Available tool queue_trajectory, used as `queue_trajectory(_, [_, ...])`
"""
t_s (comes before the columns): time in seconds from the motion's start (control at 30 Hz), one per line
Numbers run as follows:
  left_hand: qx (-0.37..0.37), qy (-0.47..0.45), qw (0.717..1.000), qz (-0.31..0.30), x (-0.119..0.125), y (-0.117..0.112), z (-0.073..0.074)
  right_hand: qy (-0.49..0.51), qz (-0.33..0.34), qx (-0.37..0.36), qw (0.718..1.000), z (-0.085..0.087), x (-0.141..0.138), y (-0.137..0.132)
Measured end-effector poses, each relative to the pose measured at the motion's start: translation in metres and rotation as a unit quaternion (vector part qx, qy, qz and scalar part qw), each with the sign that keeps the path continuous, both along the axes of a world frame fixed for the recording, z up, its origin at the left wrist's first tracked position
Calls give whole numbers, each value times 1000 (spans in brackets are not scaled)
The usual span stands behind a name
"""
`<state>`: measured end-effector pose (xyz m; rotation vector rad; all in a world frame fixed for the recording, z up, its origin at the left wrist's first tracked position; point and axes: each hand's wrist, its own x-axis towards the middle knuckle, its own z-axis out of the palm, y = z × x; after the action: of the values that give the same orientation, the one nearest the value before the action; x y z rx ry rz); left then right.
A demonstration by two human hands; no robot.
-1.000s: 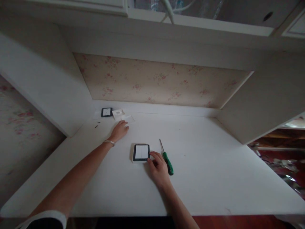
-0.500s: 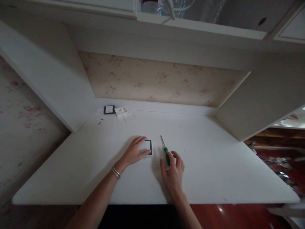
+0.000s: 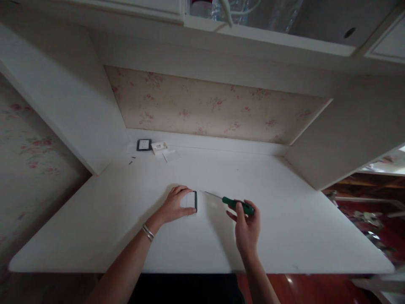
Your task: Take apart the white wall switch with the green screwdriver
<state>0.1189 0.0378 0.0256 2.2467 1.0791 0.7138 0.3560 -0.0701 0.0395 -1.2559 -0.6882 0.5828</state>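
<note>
While the left hand point(image 3: 175, 205) has its grip wrapped over the switch plate point(image 3: 192, 201) on the counter point(image 3: 284, 228), the right hand point(image 3: 247, 226) is just pinching the green screwdriver point(image 3: 237, 204) in its grip.

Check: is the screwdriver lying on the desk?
No, the right hand grips the screwdriver by its green handle, off the desk.

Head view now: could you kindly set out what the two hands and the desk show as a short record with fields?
Left hand: grips the dark-framed switch plate on the desk
Right hand: holds the green-handled screwdriver, shaft pointing at the plate, tip apart from it
Surface: white desk
Far back left: second dark-framed plate, white parts
</note>
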Motion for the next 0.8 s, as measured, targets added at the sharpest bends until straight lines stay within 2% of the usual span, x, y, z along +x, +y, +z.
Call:
queue_trajectory(0.1, [-3, -6, 1000, 3, 1, -1, 0, 0, 7, 19, 1000, 29, -7, 2])
queue_trajectory(0.2, [-7, -9, 1000, 0, 2, -2, 0, -43, 29, 16, 999, 48, -13, 7])
queue_trajectory(0.33, [-11, -7, 1000, 5, 3, -4, -1, -123, 72, -28, 989, 56, -21, 16])
queue_trajectory(0.5, [-11, -9, 1000, 10, 4, -5, 0, -232, 95, -72, 965, 66, -24, 23])
queue_trajectory(0.7, [-27, -13, 999, 10, 5, -6, 7, -380, 136, -74, 912, 95, -27, 29])
queue_trajectory(0.77, [-30, -14, 999, 11, 5, -6, 7, -395, 152, -77, 903, 101, -25, 33])
queue_trajectory(0.8, [-30, -15, 999, 10, 5, -6, 6, -381, 159, -85, 907, 103, -22, 36])
